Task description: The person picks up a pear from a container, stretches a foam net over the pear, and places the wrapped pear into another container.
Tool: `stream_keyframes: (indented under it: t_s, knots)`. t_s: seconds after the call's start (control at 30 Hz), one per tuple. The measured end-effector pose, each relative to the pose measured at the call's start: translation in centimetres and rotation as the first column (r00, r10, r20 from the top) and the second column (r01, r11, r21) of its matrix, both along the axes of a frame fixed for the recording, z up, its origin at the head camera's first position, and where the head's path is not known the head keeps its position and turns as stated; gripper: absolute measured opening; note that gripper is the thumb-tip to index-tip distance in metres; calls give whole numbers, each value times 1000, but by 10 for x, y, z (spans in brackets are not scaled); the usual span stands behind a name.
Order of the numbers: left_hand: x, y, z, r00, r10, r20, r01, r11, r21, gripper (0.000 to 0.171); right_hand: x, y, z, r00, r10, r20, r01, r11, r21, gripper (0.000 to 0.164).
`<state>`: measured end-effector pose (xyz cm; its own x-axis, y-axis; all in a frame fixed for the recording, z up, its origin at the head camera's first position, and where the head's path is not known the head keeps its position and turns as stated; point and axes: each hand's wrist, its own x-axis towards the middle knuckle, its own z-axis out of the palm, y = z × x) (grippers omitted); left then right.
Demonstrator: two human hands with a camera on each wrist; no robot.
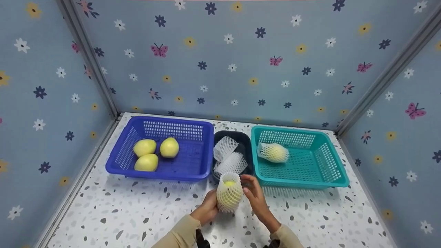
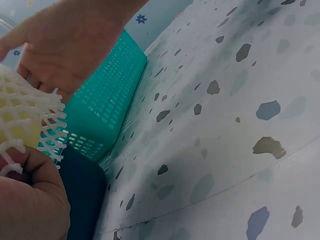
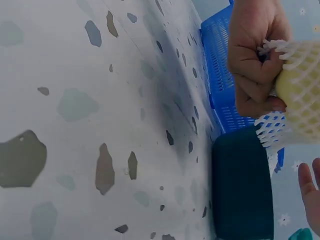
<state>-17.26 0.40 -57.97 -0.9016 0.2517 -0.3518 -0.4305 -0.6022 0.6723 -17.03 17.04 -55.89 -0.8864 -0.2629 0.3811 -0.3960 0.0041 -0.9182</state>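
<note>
My left hand (image 1: 208,206) holds yellow fruit (image 1: 229,184) in white foam net (image 1: 229,201), bottom middle; my right hand (image 1: 256,200) loose, just beside.

Blue wall panels (image 1: 241,84) w/ flwr & b'fly prints (image 1: 159,51); grey corner posts (image 1: 90,58); wht speckled tabletop (image 1: 160,206).

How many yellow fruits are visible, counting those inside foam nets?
5: three bare fruits in the blue basket, one netted fruit in the teal basket, and one netted fruit in the left hand. Any under the nets in the dark basket would be hidden.
</note>
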Motion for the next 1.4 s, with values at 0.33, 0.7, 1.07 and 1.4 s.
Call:
stream_keyframes:
  t_s: [0.33, 0.7, 1.07, 1.4]
  knots:
    - [1, 6, 2, 999, 35, -22, -37, 996, -87, 19, 22, -27, 23, 999, -42, 28, 34, 973, 227, 97]
    - [3, 5, 2, 1000, 16, 10, -15, 990, -137, 17, 21, -32, 20, 988, -128, -83, 143, 968, 205, 87]
    - [2, 1, 8, 997, -75, -32, 70, 989, -130, 19, 10, -23, 30, 985, -99, -142, 119, 983, 137, 85]
    - [1, -18, 36, 937, -190, -294, 71, 926, -371, 13, -10, 10, 68, 978, -164, -126, 185, 968, 171, 81]
